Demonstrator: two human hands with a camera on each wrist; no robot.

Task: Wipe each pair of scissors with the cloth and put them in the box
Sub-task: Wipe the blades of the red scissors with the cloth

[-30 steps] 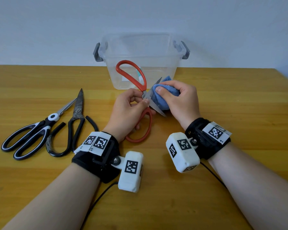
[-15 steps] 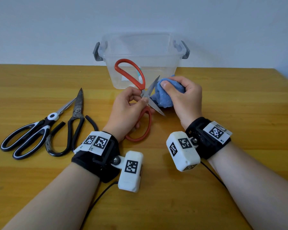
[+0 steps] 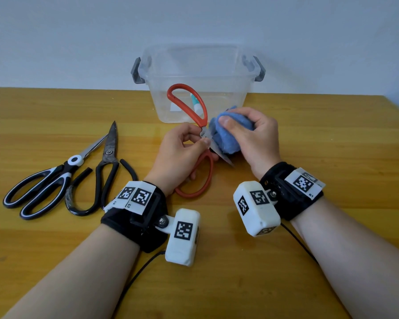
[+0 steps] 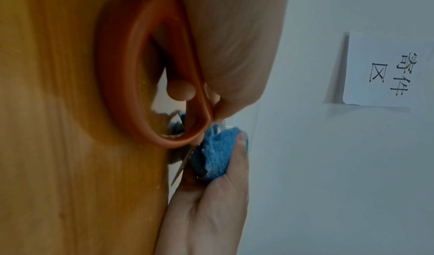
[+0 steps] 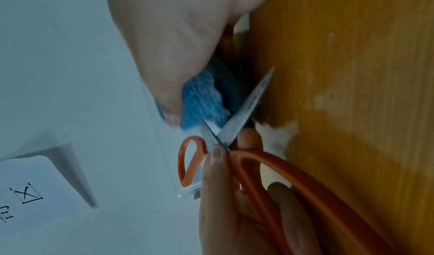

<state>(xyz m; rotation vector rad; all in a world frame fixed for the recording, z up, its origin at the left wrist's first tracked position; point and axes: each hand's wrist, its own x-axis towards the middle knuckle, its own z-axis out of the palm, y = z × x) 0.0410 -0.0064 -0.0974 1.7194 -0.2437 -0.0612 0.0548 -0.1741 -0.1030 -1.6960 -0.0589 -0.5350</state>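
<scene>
Red scissors [image 3: 202,125] hang spread just in front of the box [image 3: 197,65] — left hand [image 3: 180,155] pinching the pivot to steady them, right hand [image 3: 251,137] bunching the cloth [image 3: 226,139] around one exposed blade for wiping.

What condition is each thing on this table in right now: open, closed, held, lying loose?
Red-handled scissors: blades open, held at the pivot.
Blue cloth: bunched, pressed against a blade.
Left hand: grips the red-handled scissors.
Right hand: grips the blue cloth.
Black-and-white scissors: slightly open, lying on the table.
Black shears: blades closed, lying beside them.
Clear plastic box: lid off, something small inside.
</scene>
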